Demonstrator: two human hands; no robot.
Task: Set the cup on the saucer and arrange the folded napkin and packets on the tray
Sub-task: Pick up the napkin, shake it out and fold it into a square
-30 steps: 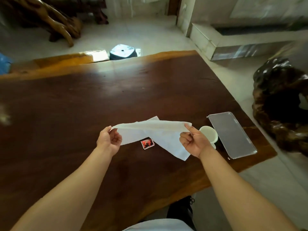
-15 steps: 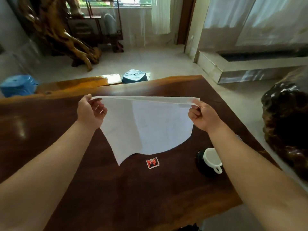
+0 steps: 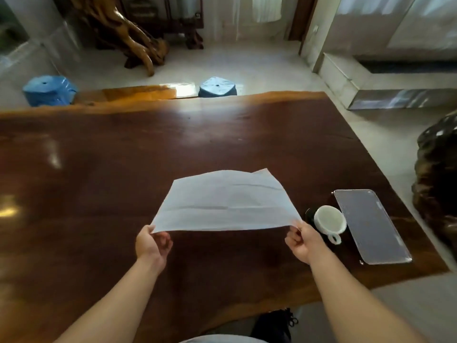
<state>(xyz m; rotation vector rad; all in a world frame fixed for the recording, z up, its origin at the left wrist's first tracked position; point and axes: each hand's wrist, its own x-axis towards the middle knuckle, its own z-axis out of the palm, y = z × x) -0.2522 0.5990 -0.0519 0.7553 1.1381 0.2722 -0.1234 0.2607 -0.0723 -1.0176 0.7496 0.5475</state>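
Both hands — left hand [image 3: 152, 246], right hand [image 3: 303, 245] — pinch the napkin's [image 3: 228, 203] near corners in their fingers, center frame; the cup [image 3: 329, 220] sits right, beside the tray [image 3: 371, 226].

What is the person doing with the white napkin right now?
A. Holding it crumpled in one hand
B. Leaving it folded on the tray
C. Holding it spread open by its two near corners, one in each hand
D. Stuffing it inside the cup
C: the napkin is stretched open over the table, its near corners pinched by the left hand and the right hand, while the cup and tray sit off to the right.
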